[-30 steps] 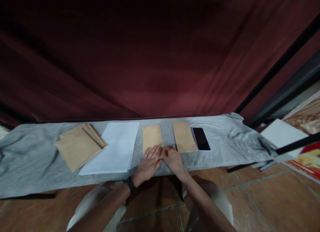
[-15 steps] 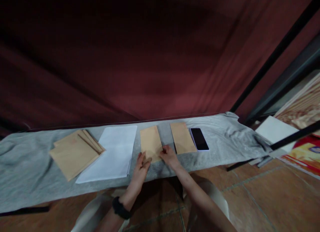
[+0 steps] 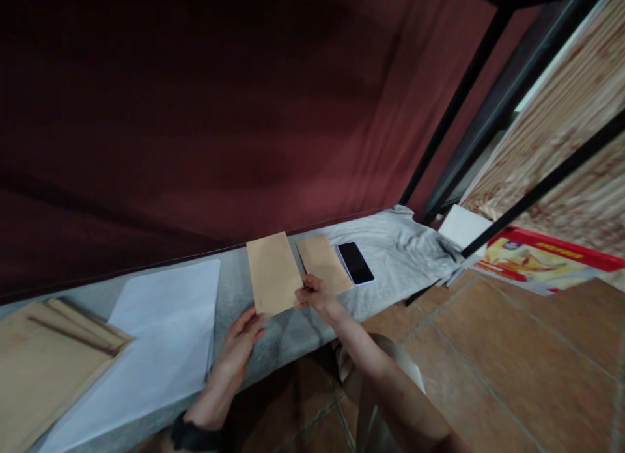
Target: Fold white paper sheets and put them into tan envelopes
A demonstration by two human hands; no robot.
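A grey cloth (image 3: 405, 245) covers the surface, bunched up at its far right end. A black phone (image 3: 355, 263) lies face up on it, just beside a second brown envelope (image 3: 323, 265). Further left there's a sheet of white paper (image 3: 161, 336), and a stack of brown envelopes (image 3: 43, 362) overlaps its left edge. Dark red curtain (image 3: 219, 114) hangs behind, terracotta floor tiles (image 3: 512, 375) below, and a red printed box (image 3: 537, 258) off right.

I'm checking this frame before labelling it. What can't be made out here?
Head view only:
- Envelope stack: cut off by the left edge.
- Right hand: fingertips hidden under the envelope.
- Left hand: dim light, contact with the cloth unclear.
- Phone: screen dark.
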